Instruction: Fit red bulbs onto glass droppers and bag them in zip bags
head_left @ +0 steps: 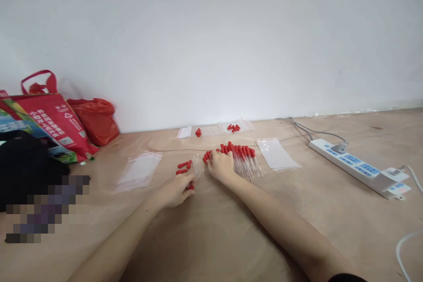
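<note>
My left hand (pixel 176 190) is closed near the table, with a red rubber bulb (pixel 191 187) showing between thumb and fingers. Just beyond it lie loose red bulbs (pixel 182 165) and a few clear thin tubes (pixel 197 167). My right hand (pixel 220 165) rests at the left end of a row of red-bulbed droppers (pixel 243 154). Its fingers are curled over the bulbs there and seem to pinch one dropper; the fingertips are partly hidden. The droppers lie side by side, bulbs pointing away from me.
Clear zip bags (pixel 140 169) lie left, with another bag (pixel 277 155) right. Farther back are more tubes (pixel 211 131) and a bag with red bulbs (pixel 235 127). A power strip (pixel 357 167) with cables sits right; red bags (pixel 61 119) and a black item (pixel 29 172) stand left.
</note>
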`<act>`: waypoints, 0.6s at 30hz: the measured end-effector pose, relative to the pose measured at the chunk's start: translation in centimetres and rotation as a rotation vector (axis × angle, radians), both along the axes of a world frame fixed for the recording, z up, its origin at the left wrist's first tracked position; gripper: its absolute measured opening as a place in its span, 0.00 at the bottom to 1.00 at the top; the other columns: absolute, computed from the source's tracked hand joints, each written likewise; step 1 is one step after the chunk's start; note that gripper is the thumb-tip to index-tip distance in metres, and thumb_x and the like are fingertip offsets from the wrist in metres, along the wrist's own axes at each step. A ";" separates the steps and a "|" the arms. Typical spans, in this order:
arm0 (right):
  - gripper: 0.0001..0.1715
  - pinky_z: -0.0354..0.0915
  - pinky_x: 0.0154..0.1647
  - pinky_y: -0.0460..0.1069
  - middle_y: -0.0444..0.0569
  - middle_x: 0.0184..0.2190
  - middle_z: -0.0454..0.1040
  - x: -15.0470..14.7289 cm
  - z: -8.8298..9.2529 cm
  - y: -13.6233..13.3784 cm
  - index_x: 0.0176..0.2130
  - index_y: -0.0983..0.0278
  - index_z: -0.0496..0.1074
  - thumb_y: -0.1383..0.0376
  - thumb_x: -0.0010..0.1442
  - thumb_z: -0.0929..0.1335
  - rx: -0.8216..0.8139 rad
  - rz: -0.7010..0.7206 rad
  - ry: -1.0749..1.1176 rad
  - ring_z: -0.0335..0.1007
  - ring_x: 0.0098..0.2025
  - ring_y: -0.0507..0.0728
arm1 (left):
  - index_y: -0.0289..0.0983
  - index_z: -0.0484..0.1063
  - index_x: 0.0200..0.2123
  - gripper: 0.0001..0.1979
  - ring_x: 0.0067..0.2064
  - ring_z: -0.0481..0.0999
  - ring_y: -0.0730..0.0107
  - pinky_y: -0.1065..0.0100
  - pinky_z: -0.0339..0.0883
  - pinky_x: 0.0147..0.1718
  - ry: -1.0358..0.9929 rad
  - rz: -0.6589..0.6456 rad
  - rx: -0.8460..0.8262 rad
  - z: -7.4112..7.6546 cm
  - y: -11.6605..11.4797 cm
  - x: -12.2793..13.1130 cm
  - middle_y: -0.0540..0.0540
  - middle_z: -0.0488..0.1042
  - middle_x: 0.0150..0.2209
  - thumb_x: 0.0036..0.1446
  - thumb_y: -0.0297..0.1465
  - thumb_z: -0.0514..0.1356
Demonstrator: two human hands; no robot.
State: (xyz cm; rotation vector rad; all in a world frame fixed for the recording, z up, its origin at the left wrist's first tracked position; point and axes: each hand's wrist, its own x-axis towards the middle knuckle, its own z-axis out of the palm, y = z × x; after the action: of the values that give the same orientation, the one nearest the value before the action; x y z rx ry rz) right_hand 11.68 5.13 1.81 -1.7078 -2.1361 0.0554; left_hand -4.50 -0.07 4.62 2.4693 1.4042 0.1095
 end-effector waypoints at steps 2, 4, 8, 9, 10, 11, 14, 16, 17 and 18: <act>0.14 0.48 0.39 0.54 0.54 0.33 0.73 -0.5 0.3 -0.2 0.34 0.67 0.68 0.62 0.55 0.58 0.009 0.042 0.007 0.68 0.35 0.58 | 0.37 0.60 0.26 0.02 0.28 0.67 0.69 0.72 0.57 0.25 0.024 0.010 -0.003 0.5 0.0 0.1 0.50 0.67 0.26 0.47 0.28 0.53; 0.14 0.48 0.40 0.54 0.54 0.32 0.74 -1.4 0.4 -0.3 0.32 0.67 0.70 0.62 0.54 0.59 -0.012 0.066 -0.001 0.69 0.35 0.58 | 0.37 0.61 0.26 0.01 0.28 0.67 0.68 0.72 0.57 0.25 0.038 0.008 0.001 0.9 -0.1 0.1 0.50 0.67 0.26 0.47 0.28 0.53; 0.14 0.48 0.42 0.55 0.56 0.31 0.74 -3.3 0.4 0.0 0.30 0.68 0.71 0.64 0.52 0.60 -0.110 0.024 -0.005 0.69 0.33 0.58 | 0.37 0.63 0.28 0.02 0.29 0.68 0.68 0.71 0.58 0.27 0.053 -0.029 0.039 1.2 0.0 0.1 0.49 0.68 0.27 0.48 0.27 0.52; 0.14 0.48 0.42 0.55 0.57 0.31 0.74 -3.7 0.4 0.1 0.30 0.68 0.72 0.64 0.52 0.60 -0.143 0.003 0.000 0.70 0.34 0.58 | 0.37 0.63 0.27 0.02 0.30 0.68 0.67 0.70 0.58 0.28 0.063 -0.041 0.053 1.1 0.0 0.1 0.49 0.69 0.28 0.48 0.27 0.52; 0.14 0.48 0.43 0.55 0.57 0.32 0.74 -3.9 0.4 0.3 0.31 0.68 0.72 0.64 0.51 0.61 -0.175 -0.016 0.006 0.70 0.34 0.58 | 0.37 0.64 0.27 0.03 0.31 0.69 0.66 0.70 0.59 0.28 0.075 -0.054 0.066 1.0 0.0 0.1 0.48 0.69 0.28 0.49 0.26 0.51; 0.13 0.48 0.44 0.56 0.57 0.32 0.74 -4.1 0.4 0.4 0.32 0.68 0.72 0.64 0.51 0.61 -0.204 -0.031 0.013 0.70 0.34 0.59 | 0.37 0.64 0.27 0.04 0.32 0.69 0.65 0.69 0.59 0.29 0.087 -0.065 0.076 1.0 0.1 0.1 0.47 0.69 0.29 0.49 0.27 0.51; 0.13 0.47 0.45 0.57 0.56 0.34 0.74 -4.3 0.8 0.8 0.33 0.67 0.72 0.63 0.49 0.62 -0.277 -0.051 0.031 0.69 0.36 0.59 | 0.37 0.65 0.25 0.05 0.32 0.69 0.64 0.69 0.59 0.29 0.112 -0.074 0.080 0.9 0.1 -0.1 0.47 0.70 0.29 0.50 0.27 0.51; 0.13 0.47 0.45 0.57 0.55 0.35 0.74 -4.4 1.1 0.8 0.33 0.66 0.72 0.63 0.49 0.63 -0.313 -0.052 0.038 0.69 0.37 0.60 | 0.37 0.64 0.24 0.03 0.31 0.69 0.65 0.69 0.59 0.28 0.112 -0.062 0.067 1.0 0.1 -0.1 0.47 0.69 0.27 0.49 0.27 0.52; 0.13 0.48 0.45 0.57 0.55 0.35 0.74 -4.3 1.2 0.7 0.33 0.66 0.72 0.63 0.49 0.63 -0.320 -0.049 0.044 0.69 0.37 0.60 | 0.37 0.63 0.24 0.03 0.30 0.69 0.66 0.70 0.58 0.27 0.103 -0.054 0.062 1.1 0.0 -0.1 0.48 0.69 0.27 0.48 0.27 0.53; 0.13 0.48 0.45 0.57 0.55 0.35 0.74 -4.2 1.4 0.6 0.32 0.66 0.72 0.63 0.50 0.62 -0.314 -0.044 0.051 0.69 0.37 0.60 | 0.37 0.63 0.24 0.02 0.29 0.68 0.67 0.70 0.58 0.27 0.088 -0.048 0.061 1.2 0.0 -0.1 0.49 0.68 0.26 0.47 0.27 0.54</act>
State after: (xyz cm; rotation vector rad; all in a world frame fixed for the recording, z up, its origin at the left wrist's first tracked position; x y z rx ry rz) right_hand 7.48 5.76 3.16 -1.8999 -2.1393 0.4383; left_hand -4.60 -0.06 5.78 2.5851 1.3947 0.0341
